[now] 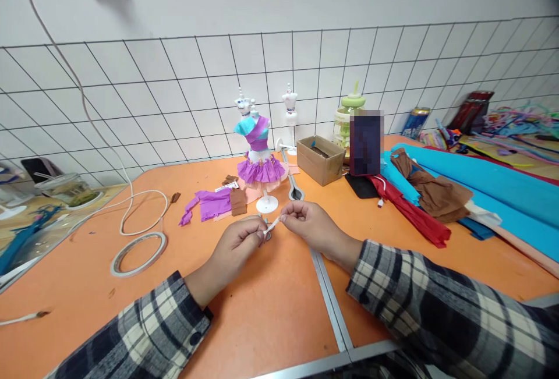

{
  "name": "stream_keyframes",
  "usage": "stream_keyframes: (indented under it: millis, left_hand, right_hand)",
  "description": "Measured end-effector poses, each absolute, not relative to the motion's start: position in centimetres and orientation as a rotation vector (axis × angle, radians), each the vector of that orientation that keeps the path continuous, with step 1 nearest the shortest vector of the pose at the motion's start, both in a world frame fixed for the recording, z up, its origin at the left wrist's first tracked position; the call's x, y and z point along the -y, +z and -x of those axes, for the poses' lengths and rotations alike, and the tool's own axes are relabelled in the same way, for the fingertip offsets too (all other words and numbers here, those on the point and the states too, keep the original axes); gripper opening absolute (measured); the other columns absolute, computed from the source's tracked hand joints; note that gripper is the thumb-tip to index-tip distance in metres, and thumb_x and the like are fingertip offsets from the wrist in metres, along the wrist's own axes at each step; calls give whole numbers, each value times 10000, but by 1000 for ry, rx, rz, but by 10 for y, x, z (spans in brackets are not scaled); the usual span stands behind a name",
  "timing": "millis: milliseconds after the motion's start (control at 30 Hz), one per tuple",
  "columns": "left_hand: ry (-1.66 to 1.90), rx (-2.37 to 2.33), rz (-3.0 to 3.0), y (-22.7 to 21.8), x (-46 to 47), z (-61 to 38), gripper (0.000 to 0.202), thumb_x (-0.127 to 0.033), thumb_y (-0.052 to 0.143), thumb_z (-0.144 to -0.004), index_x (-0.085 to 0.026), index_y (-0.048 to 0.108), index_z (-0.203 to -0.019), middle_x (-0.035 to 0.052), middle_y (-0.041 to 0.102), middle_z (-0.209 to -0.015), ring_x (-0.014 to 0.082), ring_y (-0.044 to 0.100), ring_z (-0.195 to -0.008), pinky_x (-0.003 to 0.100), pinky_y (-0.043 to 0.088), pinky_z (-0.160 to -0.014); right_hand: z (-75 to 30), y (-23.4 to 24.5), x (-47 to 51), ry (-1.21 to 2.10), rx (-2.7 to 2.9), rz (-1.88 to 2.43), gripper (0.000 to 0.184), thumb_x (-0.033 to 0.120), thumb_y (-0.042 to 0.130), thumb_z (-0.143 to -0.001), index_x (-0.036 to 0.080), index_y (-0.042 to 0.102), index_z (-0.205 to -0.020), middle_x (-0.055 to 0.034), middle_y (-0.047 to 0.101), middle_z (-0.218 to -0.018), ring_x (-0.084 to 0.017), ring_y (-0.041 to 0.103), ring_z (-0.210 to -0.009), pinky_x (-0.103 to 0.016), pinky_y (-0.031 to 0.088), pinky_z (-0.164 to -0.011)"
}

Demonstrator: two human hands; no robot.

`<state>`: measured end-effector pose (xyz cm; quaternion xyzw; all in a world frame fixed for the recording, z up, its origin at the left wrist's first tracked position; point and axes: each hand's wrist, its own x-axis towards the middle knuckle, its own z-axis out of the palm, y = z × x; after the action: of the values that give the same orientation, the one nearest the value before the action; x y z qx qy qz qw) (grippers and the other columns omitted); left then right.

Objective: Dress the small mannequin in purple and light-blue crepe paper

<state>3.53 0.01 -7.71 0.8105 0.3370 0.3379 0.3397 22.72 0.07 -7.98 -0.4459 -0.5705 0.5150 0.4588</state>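
Observation:
Between my two hands stretches a narrow white strip (pixel 272 226) that looks like tape. My left hand (pixel 238 245) pinches its lower left end between thumb and fingers. At the upper right end, the fingertips of my right hand (pixel 308 223) are closed on it. Just beyond my hands stands a small dress form (pixel 261 160) on a white round base, wearing a blue and purple top and a frilled purple skirt. Partly hidden behind my left fingers is a small grey-blue looped thing (pixel 268 233). A roll of white tape (pixel 138 254) lies to the left.
Purple crepe paper (pixel 213 204) lies left of the form. Behind it are another white form (pixel 290 105), a cardboard box (pixel 321 159), a green-lidded bottle (pixel 349 120) and an upright phone (pixel 365 143). Red (pixel 410 213) and blue paper (pixel 480 187) cover the right. A white cable (pixel 124 172) hangs left.

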Motion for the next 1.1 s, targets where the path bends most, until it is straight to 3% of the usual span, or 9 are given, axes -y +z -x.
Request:
stream_keyframes:
  millis: [167,300,367,433,500,567,733,900,1100]
  left_hand:
    - [934,-906,-2060,-77,-1,-35,308,-321,437,-899,-181,496,-631,8,530,-661,149,480,-637,278,374,-622]
    - [986,-1008,-1897,-77,-2,-37,287,-370,528,-881,-167,585,-687,21,582,-691,165,560,-674,290,440,-659]
    - [1045,-1032,-1694,-78,-2,-39,178,-333,587,-848,-178,650,-907,33,640,-812,192,628,-770,318,499,-724]
    - [1120,-956,-1465,-79,-2,-39,365,-233,598,-791,-220,620,-1155,54,668,-1020,227,653,-938,352,535,-793]
    - [1183,-799,-1264,-80,-3,-38,524,-159,570,-708,-237,609,-1225,72,651,-1192,250,628,-1066,372,551,-830]
    - [1220,-671,-1090,-80,-4,-37,509,-170,561,-676,-221,649,-1174,86,645,-1261,254,633,-1069,379,561,-823]
    - [1073,-855,-1161,-79,-5,-39,232,-237,687,-765,-156,702,-983,76,734,-989,176,687,-803,296,555,-700]
    - [995,-928,-1455,-80,1,-46,235,-250,781,-716,-146,682,-902,46,736,-798,150,679,-731,280,547,-713]
    - [1019,-992,-1549,-79,4,-47,203,-241,758,-725,-151,670,-885,52,740,-807,153,692,-731,261,553,-682]
  right_hand:
    - [-230,-76,0,1285,1412,1084,85,248,640,-754,170,613,-732,28,561,-679,-99,450,-609,-233,344,-574]
    - [-233,-78,-1,1366,1384,1087,129,303,644,-771,178,614,-770,75,434,-568,-73,318,-491,-228,267,-495]
    - [-234,-79,-2,1401,1372,1083,141,316,644,-776,179,613,-785,88,391,-539,-68,281,-465,-225,237,-468]
    - [-234,-81,-3,1431,1374,1078,151,322,649,-772,176,615,-793,90,386,-533,-64,279,-455,-220,217,-449]
    - [-234,-82,-3,1469,1386,1077,166,329,659,-765,173,616,-800,89,402,-541,-59,285,-449,-216,204,-435]
    - [-233,-82,-1,1518,1406,1068,173,333,665,-761,174,612,-806,90,423,-550,-56,286,-444,-214,199,-429]
    - [-232,-81,2,1445,1522,934,116,265,677,-740,166,618,-753,53,529,-618,-69,413,-539,-205,309,-512]
    - [-233,-82,0,1414,1537,838,117,280,679,-743,178,626,-764,-11,663,-747,-136,589,-720,-249,438,-656]
    - [-234,-84,-1,1390,1566,906,141,293,675,-741,168,624,-783,15,582,-699,-108,482,-636,-233,360,-592]
